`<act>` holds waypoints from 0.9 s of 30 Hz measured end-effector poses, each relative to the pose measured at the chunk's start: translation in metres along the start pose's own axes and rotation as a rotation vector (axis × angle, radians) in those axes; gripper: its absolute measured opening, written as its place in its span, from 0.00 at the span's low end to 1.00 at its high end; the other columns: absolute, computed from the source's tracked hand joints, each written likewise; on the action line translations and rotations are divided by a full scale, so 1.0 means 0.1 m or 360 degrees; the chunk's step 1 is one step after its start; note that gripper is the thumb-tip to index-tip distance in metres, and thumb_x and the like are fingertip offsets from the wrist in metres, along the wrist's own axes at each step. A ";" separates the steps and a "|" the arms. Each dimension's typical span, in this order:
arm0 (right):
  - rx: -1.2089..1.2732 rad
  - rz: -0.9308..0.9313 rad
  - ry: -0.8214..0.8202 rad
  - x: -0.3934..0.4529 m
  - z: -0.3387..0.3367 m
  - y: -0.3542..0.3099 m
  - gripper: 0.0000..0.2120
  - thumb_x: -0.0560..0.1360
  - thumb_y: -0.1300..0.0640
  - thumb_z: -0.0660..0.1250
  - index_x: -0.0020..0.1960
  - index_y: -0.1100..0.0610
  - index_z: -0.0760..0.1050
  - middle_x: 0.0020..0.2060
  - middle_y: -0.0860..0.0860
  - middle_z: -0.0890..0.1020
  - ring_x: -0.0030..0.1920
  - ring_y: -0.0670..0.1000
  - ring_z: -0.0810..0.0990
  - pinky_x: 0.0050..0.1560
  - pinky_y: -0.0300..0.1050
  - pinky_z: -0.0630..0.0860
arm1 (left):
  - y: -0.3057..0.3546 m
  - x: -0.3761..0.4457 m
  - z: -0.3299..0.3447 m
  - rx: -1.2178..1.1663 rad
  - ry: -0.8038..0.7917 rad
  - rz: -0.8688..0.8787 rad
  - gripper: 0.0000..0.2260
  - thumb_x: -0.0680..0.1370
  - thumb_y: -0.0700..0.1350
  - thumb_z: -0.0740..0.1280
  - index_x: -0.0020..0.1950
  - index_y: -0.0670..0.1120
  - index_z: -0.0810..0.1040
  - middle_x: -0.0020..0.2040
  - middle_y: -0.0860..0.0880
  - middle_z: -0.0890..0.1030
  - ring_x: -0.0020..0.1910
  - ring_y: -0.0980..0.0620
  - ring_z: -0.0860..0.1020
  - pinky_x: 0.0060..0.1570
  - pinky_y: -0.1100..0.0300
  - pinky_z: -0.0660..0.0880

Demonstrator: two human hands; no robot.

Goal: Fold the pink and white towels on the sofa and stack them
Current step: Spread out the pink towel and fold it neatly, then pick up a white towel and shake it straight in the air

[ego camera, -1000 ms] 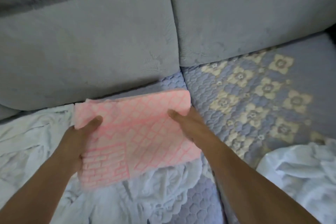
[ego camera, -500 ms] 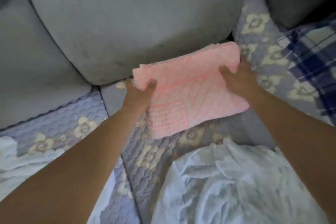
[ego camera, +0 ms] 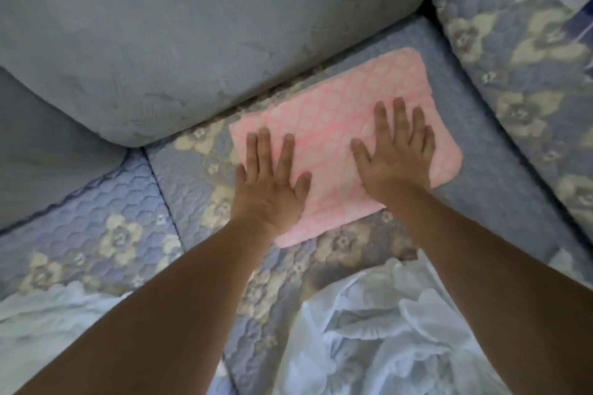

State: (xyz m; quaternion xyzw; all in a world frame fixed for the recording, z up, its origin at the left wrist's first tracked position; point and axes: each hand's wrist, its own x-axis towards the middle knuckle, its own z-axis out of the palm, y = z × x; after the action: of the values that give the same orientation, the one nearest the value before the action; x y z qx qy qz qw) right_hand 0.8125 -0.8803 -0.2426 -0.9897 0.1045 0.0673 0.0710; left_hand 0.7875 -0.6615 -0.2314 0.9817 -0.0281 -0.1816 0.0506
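Sofa seat (ego camera: 500, 151): pink towel (ego camera: 324, 125) folded, lying by the backrest, our left hand (ego camera: 272, 183) and right hand (ego camera: 398, 157) spread flat upon it; white towels (ego camera: 385, 330) near us, crumpled, unfolded, unstacked.

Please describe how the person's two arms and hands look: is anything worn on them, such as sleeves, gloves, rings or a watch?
Both forearms are bare as far as the picture shows; no sleeve is visible. The left hand and the right hand are bare too, without gloves. No ring shows on the fingers, and no watch or bracelet on either wrist. The nails look short and unpainted.
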 end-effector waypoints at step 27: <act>0.1526 0.1145 -0.1715 -5.14 0.59 -3.20 0.07 0.80 0.57 0.66 0.54 0.61 0.77 0.45 0.55 0.77 0.44 0.52 0.77 0.46 0.48 0.79 | -4.19 -6.58 1.16 -0.0986 -0.1091 -0.1357 0.10 0.75 0.54 0.61 0.37 0.50 0.74 0.37 0.57 0.76 0.39 0.55 0.77 0.38 0.61 0.72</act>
State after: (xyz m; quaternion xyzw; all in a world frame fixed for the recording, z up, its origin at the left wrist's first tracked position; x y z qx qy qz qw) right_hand 0.3769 -0.4602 -0.1835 -0.5887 0.3858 0.5019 0.5026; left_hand 0.1477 -0.2068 -0.1523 0.7324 0.4050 -0.4899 0.2440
